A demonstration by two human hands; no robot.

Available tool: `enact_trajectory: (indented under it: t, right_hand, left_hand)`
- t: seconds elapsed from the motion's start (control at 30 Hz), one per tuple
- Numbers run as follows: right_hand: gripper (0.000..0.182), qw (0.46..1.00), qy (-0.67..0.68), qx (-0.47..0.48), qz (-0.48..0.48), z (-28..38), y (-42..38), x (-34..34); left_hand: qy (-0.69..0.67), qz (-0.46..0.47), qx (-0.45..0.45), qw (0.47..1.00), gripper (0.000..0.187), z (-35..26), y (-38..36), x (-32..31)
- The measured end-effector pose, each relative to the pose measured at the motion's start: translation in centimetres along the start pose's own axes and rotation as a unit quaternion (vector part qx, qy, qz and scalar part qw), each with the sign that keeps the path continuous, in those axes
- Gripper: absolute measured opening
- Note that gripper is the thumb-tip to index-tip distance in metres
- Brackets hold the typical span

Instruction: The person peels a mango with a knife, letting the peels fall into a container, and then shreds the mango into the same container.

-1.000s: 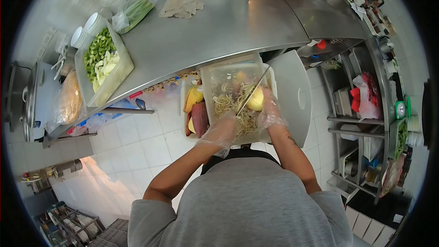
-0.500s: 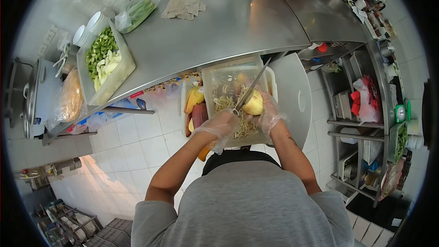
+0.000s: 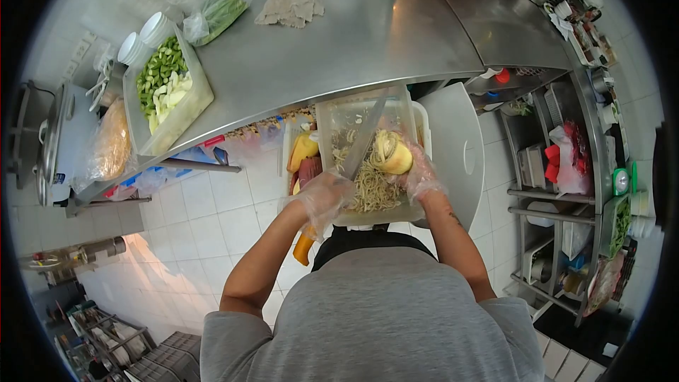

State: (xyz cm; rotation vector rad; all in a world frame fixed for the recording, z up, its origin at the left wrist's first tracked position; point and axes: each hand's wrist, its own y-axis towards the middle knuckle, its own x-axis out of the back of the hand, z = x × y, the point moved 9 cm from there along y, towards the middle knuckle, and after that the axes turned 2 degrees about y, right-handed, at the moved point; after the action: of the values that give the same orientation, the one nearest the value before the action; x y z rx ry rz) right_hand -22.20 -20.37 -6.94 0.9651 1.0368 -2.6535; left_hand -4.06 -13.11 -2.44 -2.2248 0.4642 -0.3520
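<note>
My left hand [image 3: 327, 194], in a clear plastic glove, is closed round the orange handle of a long knife [image 3: 366, 134]. The blade points away from me and lies to the left of a pale yellow banana blossom [image 3: 396, 158]. Also gloved, my right hand [image 3: 422, 172] grips that blossom from the right; its cut, layered end faces up and left. Both hands are over a translucent plastic tub [image 3: 408, 107]. Thin pale shreds [image 3: 376, 191] are heaped in the tub, below the blossom.
Left of the tub, a white container holds yellow and purple-red pieces [image 3: 308, 168]. A grey round lid [image 3: 460, 134] stands at the right. The steel counter [image 3: 332, 42] beyond carries a tub of cut green vegetables [image 3: 201, 102] and a cloth [image 3: 290, 8]. Shelving [image 3: 552, 194] stands further right.
The knife has moved left and toward me, off the blossom. My left hand has shifted left and down with it. The blossom's cut end has turned upward in my right hand.
</note>
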Motion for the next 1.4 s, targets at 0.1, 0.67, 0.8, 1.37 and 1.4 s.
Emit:
enact_trajectory:
  t: [0.1,0.67,0.8,1.37,1.4]
  right_hand:
    - [0.050,0.999,0.000,0.024,-0.047,-0.7,-0.2,1.4]
    - [0.052,0.996,-0.088,0.025,-0.024,-1.3,0.6,-0.1]
    - [0.049,0.991,-0.127,0.022,0.025,-1.6,0.9,-0.2]
    - [0.057,0.994,0.026,0.023,-0.101,-0.6,1.7,2.0]
    - [0.055,0.993,0.040,0.027,-0.109,-0.7,1.9,2.0]
  left_hand:
    - [0.147,-0.055,-0.109,0.982,0.033,-1.7,-1.0,-0.3]
    - [0.329,-0.199,-0.293,0.875,0.006,-3.8,-4.3,-3.0]
    - [0.344,-0.209,-0.255,0.879,0.013,-3.7,-3.9,-3.1]
    - [0.280,-0.170,-0.285,0.901,0.018,-5.6,-3.7,-1.9]
    - [0.278,-0.189,-0.314,0.888,0.018,-5.9,-4.1,-2.0]
